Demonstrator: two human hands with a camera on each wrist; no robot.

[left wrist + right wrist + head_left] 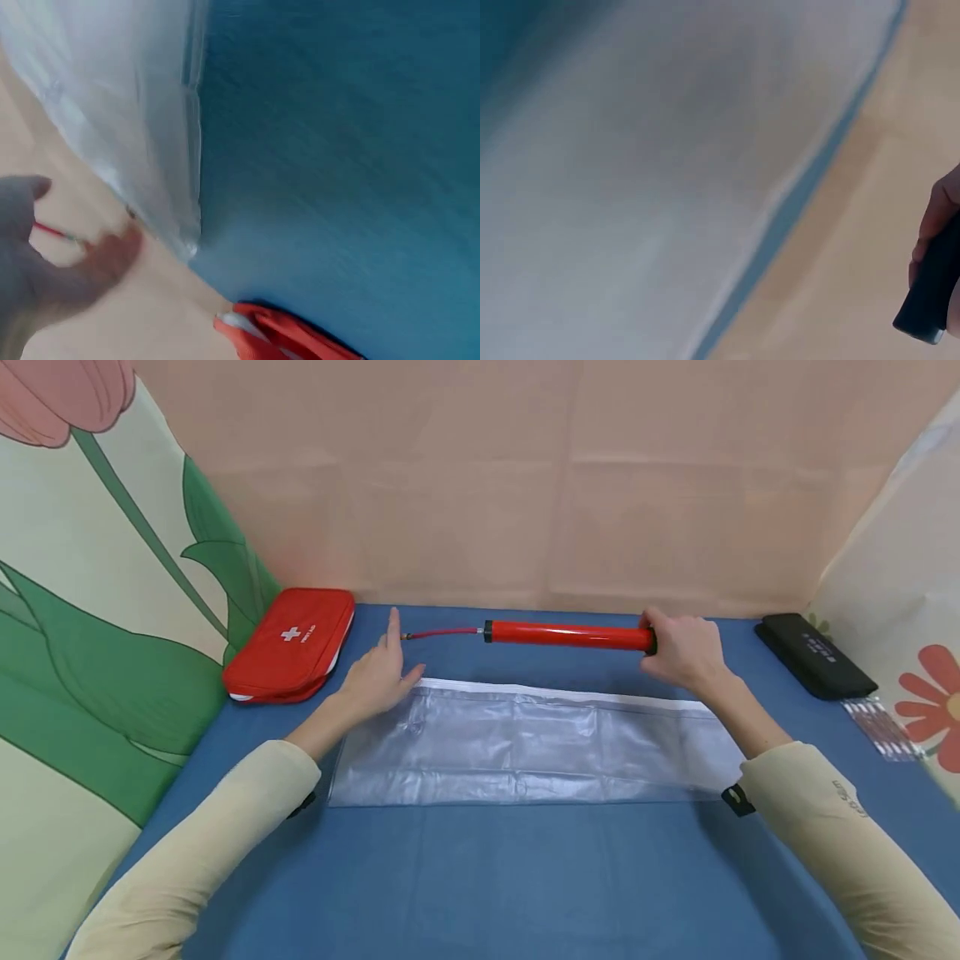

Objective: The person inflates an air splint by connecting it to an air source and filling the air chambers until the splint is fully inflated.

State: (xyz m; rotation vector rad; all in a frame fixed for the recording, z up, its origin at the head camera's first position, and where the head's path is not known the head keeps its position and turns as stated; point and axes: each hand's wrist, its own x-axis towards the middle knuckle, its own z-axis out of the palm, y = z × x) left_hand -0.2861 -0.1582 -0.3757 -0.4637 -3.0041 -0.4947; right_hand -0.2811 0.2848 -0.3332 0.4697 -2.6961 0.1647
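A red hand pump (570, 635) lies level across the back of the blue table, and my right hand (684, 647) grips its black handle end. The right wrist view shows fingers curled round that black handle (930, 289). From the pump's left end runs a thin red hose (446, 632) with a brass-coloured tip. Beside that tip is my left hand (377, 675), index finger straight and thumb spread apart. In the left wrist view this hand is blurred, and the hose shows past its fingers. Below both hands lies a flat translucent zip bag (525, 743) with a white top edge.
A red first aid pouch (292, 643) sits at the back left. At the right lie a black case (813, 656) and a clear packet (885, 729) by its lower end. Peach cloth (525, 485) backs the blue table (510, 885), with printed flower panels either side.
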